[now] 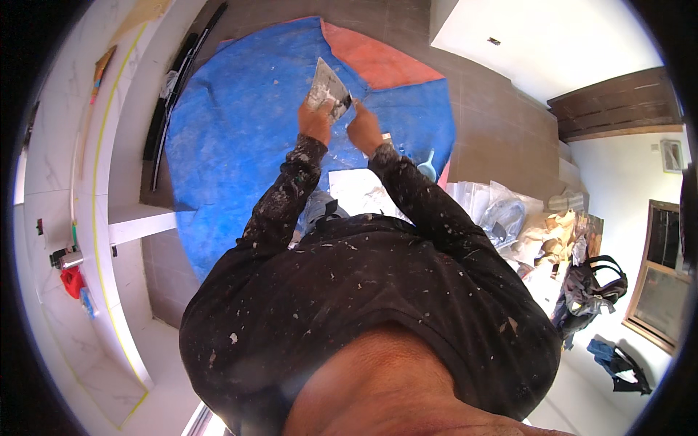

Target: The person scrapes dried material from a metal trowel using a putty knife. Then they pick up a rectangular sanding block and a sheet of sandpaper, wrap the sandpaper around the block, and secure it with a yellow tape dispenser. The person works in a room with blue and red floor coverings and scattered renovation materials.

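Observation:
My left hand [315,122] is closed around the lower part of a wide putty knife [329,89], its grey metal blade smeared with white and tilted upward. Close by on the right, my right hand [366,129] has its fingers curled beside the blade's right edge. A thin dark edge shows at those fingertips, but what it belongs to I cannot make out. Both hands are over a blue tarp [233,123]. Below my right forearm lies a light-blue scoop [427,167] with a handle. A white flat-looking thing [356,185] shows between my forearms, partly hidden by my body.
The tarp's orange underside [378,58] is folded over at the far edge. Long black strips [174,94] lie along the left wall. A white ledge [142,225] juts out at left. Clear plastic [502,214], brown paper [558,232] and a black backpack [592,287] are at right.

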Tool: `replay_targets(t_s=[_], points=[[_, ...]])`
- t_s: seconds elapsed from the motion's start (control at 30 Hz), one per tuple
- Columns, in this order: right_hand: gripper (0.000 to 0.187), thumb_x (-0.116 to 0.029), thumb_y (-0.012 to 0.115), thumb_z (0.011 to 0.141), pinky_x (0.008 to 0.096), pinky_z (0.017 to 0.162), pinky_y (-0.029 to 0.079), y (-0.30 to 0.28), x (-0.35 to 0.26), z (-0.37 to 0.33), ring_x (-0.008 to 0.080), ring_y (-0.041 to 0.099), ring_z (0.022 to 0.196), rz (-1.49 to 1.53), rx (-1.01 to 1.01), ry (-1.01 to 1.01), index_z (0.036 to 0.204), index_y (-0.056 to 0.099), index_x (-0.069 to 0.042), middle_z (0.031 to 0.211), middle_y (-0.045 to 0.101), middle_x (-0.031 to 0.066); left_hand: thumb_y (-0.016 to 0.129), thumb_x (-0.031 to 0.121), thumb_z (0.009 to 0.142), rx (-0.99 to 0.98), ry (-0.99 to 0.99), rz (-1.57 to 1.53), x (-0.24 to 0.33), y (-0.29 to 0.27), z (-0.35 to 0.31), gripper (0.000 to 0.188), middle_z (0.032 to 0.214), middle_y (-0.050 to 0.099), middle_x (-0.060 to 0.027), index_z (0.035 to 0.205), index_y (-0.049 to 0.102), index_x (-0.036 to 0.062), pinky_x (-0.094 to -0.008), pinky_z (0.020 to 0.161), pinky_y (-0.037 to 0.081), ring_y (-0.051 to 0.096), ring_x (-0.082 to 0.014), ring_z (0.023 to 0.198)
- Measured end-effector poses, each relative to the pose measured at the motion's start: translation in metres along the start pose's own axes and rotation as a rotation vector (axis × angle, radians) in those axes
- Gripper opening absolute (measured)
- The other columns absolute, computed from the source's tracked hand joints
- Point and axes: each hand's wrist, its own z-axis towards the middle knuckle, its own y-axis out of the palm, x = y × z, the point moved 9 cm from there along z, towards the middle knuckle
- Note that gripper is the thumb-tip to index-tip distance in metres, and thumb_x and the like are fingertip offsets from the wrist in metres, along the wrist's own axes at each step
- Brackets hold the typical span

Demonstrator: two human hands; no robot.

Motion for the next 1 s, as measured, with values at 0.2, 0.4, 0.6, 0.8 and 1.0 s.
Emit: replay_targets(t_s=[0.2, 0.4, 0.6, 0.8, 1.0], points=[[0.041, 0.002, 0.057, 0.086, 0.0456, 0.091, 0.051, -0.066, -0.047, -0.022, 0.0429, 0.063, 0.107, 0.174, -0.031, -0.14, 0.126, 0.061, -0.003, 0.113, 0.067, 0.024, 0.048, 0.012, 0.098, -0.211, -0.784, -1.299, -0.076, -0.003, -0.015, 0.035, 0.087, 0.064, -0.0081, 0.127, 0.054, -0.0078, -0.0237, 0.053, 0.049, 0.059, -0.0125, 0.062], [0.053, 0.002, 0.061, 0.079, 0.0446, 0.102, 0.047, -0.06, -0.132, -0.053, 0.0339, 0.056, 0.122, -0.211, -0.16, -0.753, 0.13, 0.058, -0.01, 0.128, 0.062, 0.0136, 0.038, 0.025, 0.103, -0.556, -0.949, -1.665, -0.068, 0.038, -0.058, 0.04, 0.094, 0.064, -0.0076, 0.128, 0.049, -0.0048, -0.0237, 0.053, 0.053, 0.059, -0.0103, 0.064], [0.056, 0.001, 0.058, 0.079, 0.0447, 0.099, 0.048, -0.055, -0.135, -0.044, 0.035, 0.054, 0.123, -0.348, -0.144, -0.651, 0.134, 0.052, -0.008, 0.132, 0.059, 0.0159, 0.043, 0.037, 0.103, -0.396, -0.589, -0.774, -0.004, 0.031, -0.039, 0.046, 0.121, 0.063, -0.015, 0.133, 0.051, 0.003, -0.0466, 0.095, 0.051, 0.061, -0.0292, 0.114], [0.049, 0.0, 0.056, 0.082, 0.0453, 0.088, 0.053, -0.06, -0.125, -0.04, 0.0379, 0.063, 0.108, -0.286, -0.167, -0.471, 0.131, 0.054, -0.005, 0.123, 0.063, 0.0207, 0.053, 0.013, 0.094, -0.355, -0.667, -1.323, 0.042, 0.029, -0.045, 0.034, 0.119, 0.064, -0.0159, 0.123, 0.057, -0.0035, -0.0469, 0.094, 0.052, 0.062, -0.0301, 0.111], [0.042, -0.001, 0.051, 0.084, 0.0468, 0.09, 0.051, -0.047, -0.106, -0.035, 0.0414, 0.062, 0.107, -0.203, -0.385, -0.272, 0.126, 0.058, 0.0, 0.118, 0.064, 0.0251, 0.06, 0.003, 0.088, -0.378, -0.791, -0.867, -0.028, 0.019, -0.056, 0.03, 0.11, 0.067, -0.0165, 0.117, 0.06, -0.0042, -0.0468, 0.088, 0.055, 0.066, -0.0317, 0.101]])
